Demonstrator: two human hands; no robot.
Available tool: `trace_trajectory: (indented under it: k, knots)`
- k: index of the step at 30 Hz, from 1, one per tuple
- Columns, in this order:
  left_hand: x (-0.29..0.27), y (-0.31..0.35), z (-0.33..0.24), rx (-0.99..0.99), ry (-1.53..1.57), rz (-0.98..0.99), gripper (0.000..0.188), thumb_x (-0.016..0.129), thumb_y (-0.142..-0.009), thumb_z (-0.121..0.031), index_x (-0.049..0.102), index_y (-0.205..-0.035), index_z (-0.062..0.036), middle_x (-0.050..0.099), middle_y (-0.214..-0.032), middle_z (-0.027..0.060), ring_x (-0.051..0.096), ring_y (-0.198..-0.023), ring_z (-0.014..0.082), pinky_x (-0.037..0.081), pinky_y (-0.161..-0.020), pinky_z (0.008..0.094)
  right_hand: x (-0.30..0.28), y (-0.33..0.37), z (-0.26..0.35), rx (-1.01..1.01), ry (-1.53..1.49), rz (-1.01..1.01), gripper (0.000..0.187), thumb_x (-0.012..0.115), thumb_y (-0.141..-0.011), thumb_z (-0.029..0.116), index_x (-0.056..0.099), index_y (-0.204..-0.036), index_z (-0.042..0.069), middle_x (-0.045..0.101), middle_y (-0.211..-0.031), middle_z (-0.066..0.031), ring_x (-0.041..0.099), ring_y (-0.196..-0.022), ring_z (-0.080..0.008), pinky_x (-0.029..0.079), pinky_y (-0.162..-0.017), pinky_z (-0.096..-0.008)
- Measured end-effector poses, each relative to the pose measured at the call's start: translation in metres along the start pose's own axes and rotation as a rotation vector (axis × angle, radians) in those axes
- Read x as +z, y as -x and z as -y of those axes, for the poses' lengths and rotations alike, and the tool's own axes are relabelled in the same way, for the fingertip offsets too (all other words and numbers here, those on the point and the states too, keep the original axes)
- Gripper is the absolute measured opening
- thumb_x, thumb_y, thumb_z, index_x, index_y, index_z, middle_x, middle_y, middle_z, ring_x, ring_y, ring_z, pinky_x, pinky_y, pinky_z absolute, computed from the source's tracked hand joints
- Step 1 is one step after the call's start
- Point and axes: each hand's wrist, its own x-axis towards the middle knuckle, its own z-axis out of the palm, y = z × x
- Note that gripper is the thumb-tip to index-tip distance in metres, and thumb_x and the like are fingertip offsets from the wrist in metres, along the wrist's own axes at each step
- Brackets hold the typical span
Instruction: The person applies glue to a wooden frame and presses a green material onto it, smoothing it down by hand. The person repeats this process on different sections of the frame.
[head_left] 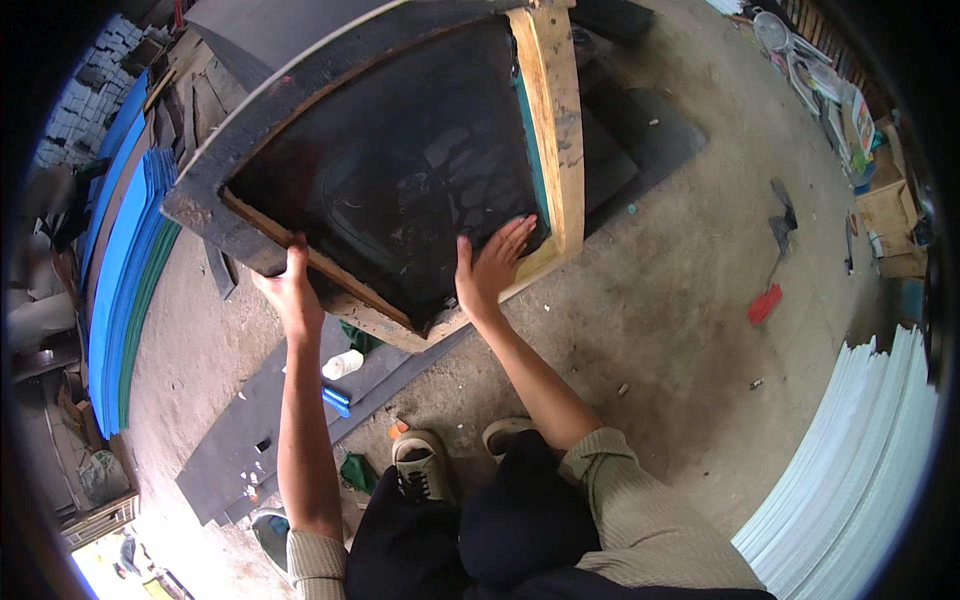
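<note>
A large wooden frame [558, 150], partly dark-stained and partly pale, is tilted up before me. Set inside it is a glossy black panel [400, 150] with smudges and scuffs. My left hand [293, 292] grips the frame's near left edge, thumb over the top; its other fingers are hidden behind the wood. Against the panel's lower right corner, beside the pale inner edge, lies my right hand [492, 264], fingers stretched out and thumb apart. A teal strip [535, 150] runs along that inner edge.
Dark sheets [640, 150] lie on the floor beyond the frame. A white bottle [343, 364] and a blue tool [336, 401] rest near my feet. Blue sheets [125, 270] stand at left, pale sheets [850, 460] at right. A red piece [765, 304] lies on the floor.
</note>
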Motion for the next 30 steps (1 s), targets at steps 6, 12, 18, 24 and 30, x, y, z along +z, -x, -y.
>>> trace_trajectory:
  k: [6, 12, 18, 24, 30]
  knots:
    - [-0.014, -0.01, 0.007, -0.012, -0.007, 0.009, 0.046, 0.067, -0.074, -0.012, 0.044, -0.111, 0.0035, 0.052, -0.102, 0.0099, 0.05, -0.088, 0.0159, 0.039, -0.083, 0.0296, 0.007, -0.062, 0.121, -0.095, -0.219, -0.155, 0.091, 0.041, -0.087, 0.051, -0.005, -0.133, -0.013, -0.014, -0.138, -0.0344, -0.013, -0.131, -0.0431, -0.002, -0.105, -0.0515]
    - [-0.007, -0.013, 0.011, -0.024, -0.02, 0.021, 0.046, 0.068, -0.073, -0.017, 0.046, -0.109, 0.0025, 0.053, -0.099, 0.009, 0.05, -0.089, 0.0185, 0.037, -0.086, 0.0325, 0.01, -0.019, 0.025, -0.003, -0.117, -0.144, 0.085, 0.039, -0.088, 0.048, 0.002, -0.134, -0.012, -0.006, -0.142, -0.0292, -0.006, -0.133, -0.041, 0.003, -0.105, -0.0533]
    - [-0.012, -0.015, 0.014, -0.057, 0.018, -0.043, 0.052, 0.069, -0.072, -0.018, 0.044, -0.112, 0.0029, 0.051, -0.104, 0.011, 0.048, -0.095, 0.0204, 0.036, -0.088, 0.0338, 0.023, -0.046, 0.095, 0.203, -0.302, -0.234, 0.093, 0.034, -0.087, 0.056, -0.008, -0.132, -0.014, -0.014, -0.139, -0.0324, -0.013, -0.132, -0.041, -0.003, -0.105, -0.0508]
    - [-0.009, -0.014, 0.008, -0.105, -0.013, -0.048, 0.055, 0.068, -0.072, -0.018, 0.041, -0.115, 0.0022, 0.051, -0.104, 0.0108, 0.048, -0.096, 0.0207, 0.035, -0.09, 0.035, 0.003, -0.054, 0.101, -0.068, -0.27, -0.094, 0.076, 0.031, -0.092, 0.043, 0.001, -0.134, -0.012, -0.005, -0.142, -0.0286, -0.004, -0.133, -0.0412, 0.004, -0.106, -0.0498]
    - [-0.015, -0.013, 0.014, -0.1, 0.007, 0.008, 0.057, 0.068, -0.072, -0.019, 0.039, -0.116, 0.0023, 0.049, -0.107, 0.0114, 0.047, -0.098, 0.0208, 0.035, -0.09, 0.0349, 0.028, -0.031, 0.028, 0.671, -0.173, -0.133, 0.086, 0.028, -0.09, 0.053, -0.003, -0.133, -0.014, -0.008, -0.138, -0.0357, -0.003, -0.131, -0.0466, 0.008, -0.104, -0.0546]
